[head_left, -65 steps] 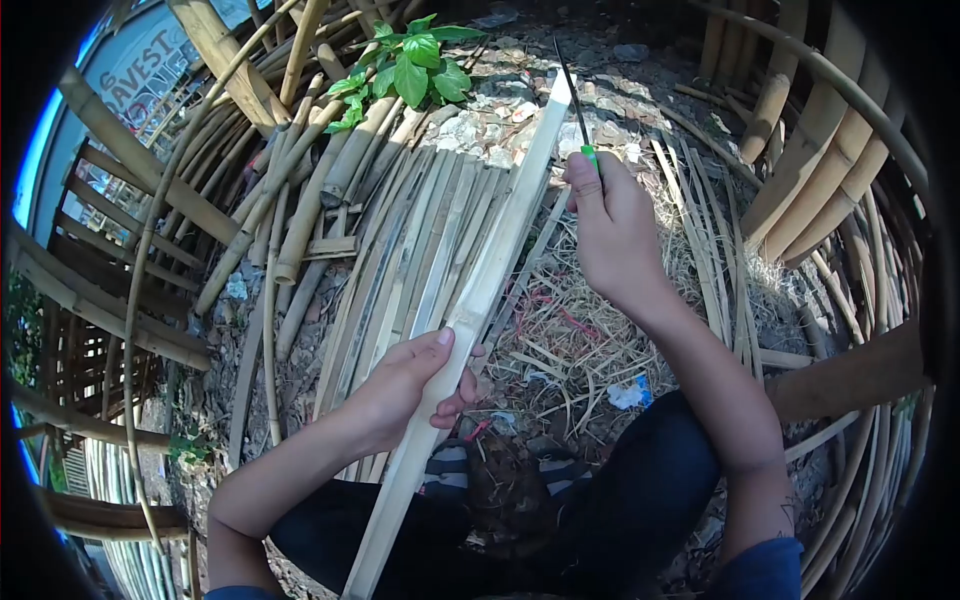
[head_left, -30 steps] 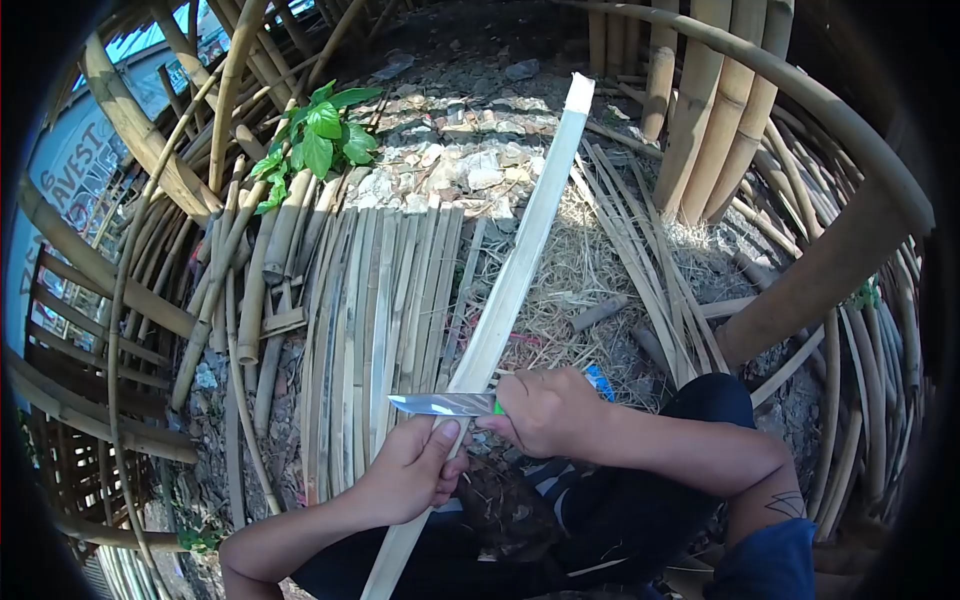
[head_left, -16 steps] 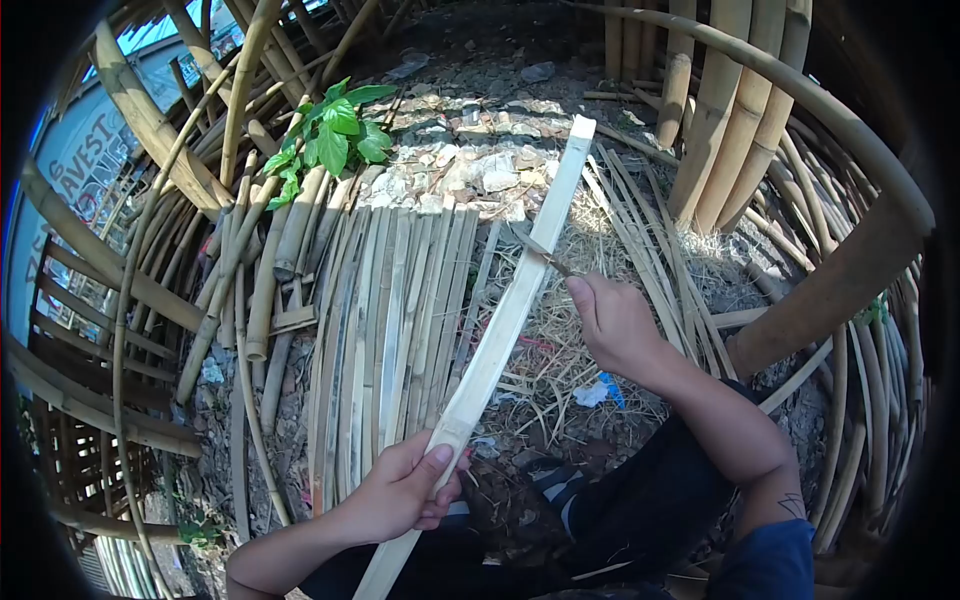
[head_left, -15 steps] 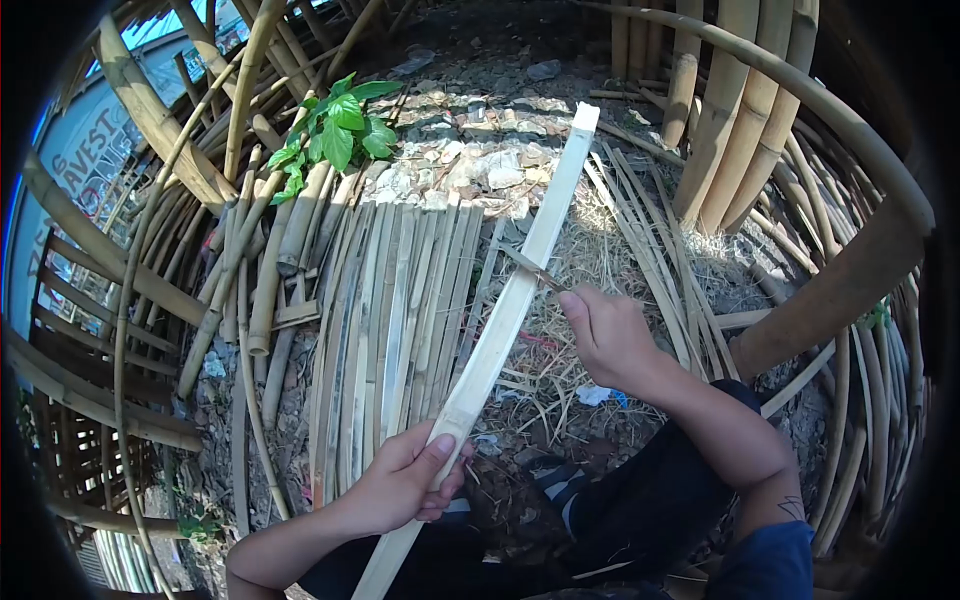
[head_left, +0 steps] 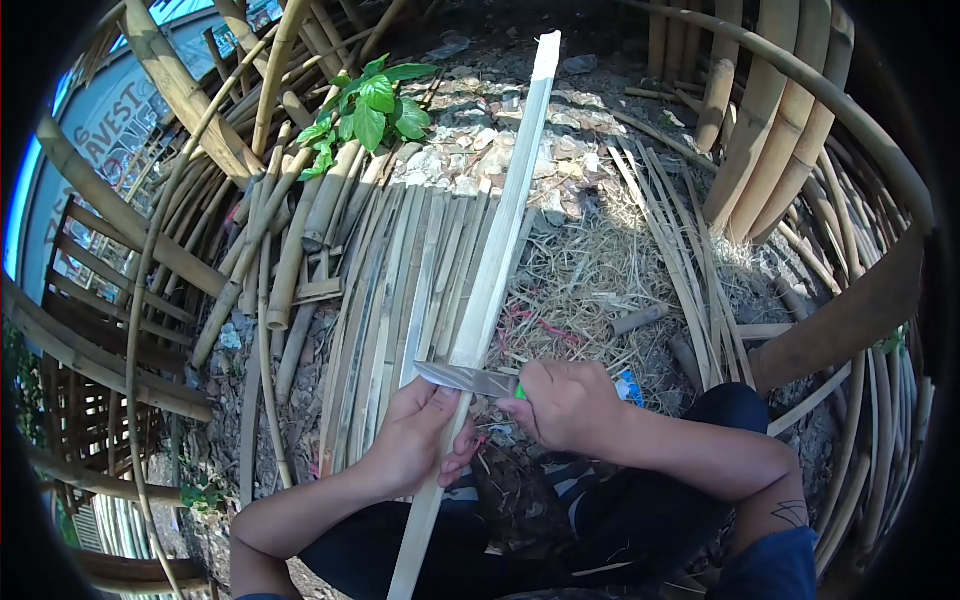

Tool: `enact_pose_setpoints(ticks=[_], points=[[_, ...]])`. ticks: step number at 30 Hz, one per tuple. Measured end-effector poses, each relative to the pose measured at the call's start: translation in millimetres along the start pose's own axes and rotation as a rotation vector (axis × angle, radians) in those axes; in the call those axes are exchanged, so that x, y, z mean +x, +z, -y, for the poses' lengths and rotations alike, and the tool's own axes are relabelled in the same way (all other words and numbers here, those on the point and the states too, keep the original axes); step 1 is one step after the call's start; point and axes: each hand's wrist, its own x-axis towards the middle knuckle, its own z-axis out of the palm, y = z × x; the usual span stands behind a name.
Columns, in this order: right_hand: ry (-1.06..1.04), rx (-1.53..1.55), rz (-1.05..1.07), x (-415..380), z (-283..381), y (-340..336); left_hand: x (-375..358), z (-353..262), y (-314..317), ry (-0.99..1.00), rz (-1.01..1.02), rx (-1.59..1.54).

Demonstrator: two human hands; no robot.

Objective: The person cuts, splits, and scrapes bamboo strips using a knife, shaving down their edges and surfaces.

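A long split bamboo strip (head_left: 508, 232) slants up from my lap toward the sunlit ground. My left hand (head_left: 408, 440) is wrapped round its lower part, thumb on top. In my right hand (head_left: 570, 400) is a knife (head_left: 466, 379), its wide blade lying across the strip just above my left thumb. A bit of green handle shows at the base of the blade; the rest is hidden in my fist. The blade tip reaches over to the left side of the strip, close to my left fingers.
Many cut bamboo strips (head_left: 400, 270) lie side by side left of the held one. More strips (head_left: 672, 240) lie to the right, beyond dry shavings (head_left: 610, 270). Thick bamboo poles (head_left: 765, 130) stand at right. A leafy plant (head_left: 370, 110) grows at upper left.
The knife has come down along the strip from its middle to just above my left hand, its blade now showing broad side. The strip stands steeper, and the view has shifted slightly.
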Motion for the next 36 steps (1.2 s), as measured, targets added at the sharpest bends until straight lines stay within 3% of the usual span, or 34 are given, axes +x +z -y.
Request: enact_pose_setpoints(ticks=[10, 12, 14, 17, 18, 22, 24, 27, 34, 36], points=[[-0.206, -0.087, -0.065, -2.7, -21.9, -12.2, -12.1, -1.9, 13.1, -0.039, 0.043, 0.053], [-0.084, -0.124, -0.124, -5.3, -27.9, -10.5, -16.9, -2.8, 13.7, -0.051, 0.058, 0.054], [0.333, -0.167, -0.151, 2.1, -62.0, -30.2, -25.0, -5.0, 11.8, -0.062, 0.076, 0.058], [0.446, -0.012, -0.159, -0.3, -86.0, -38.9, -31.0, -5.6, 9.3, -0.121, 0.094, 0.046], [0.576, 0.121, -0.104, 3.1, -77.1, -37.3, -27.6, -5.8, 8.7, -0.097, 0.064, 0.078], [0.449, 0.113, -0.029, 8.6, -46.5, -39.2, -13.2, -0.6, -2.1, -0.042, -0.020, 0.134], [0.223, 0.083, -0.059, 10.0, -47.2, -37.0, -8.0, -2.6, 0.4, -0.015, -0.036, 0.120], [0.324, 0.112, 0.069, 11.8, -44.4, -39.9, -4.3, -0.9, 0.6, -0.024, -0.060, 0.114], [0.422, 0.150, 0.134, 6.7, -46.5, -20.9, -1.6, -0.1, 2.5, -0.025, 0.003, 0.148], [0.408, 0.315, 0.148, 8.6, -43.4, -25.0, -2.8, -0.4, 6.2, -0.045, -0.006, 0.164]])
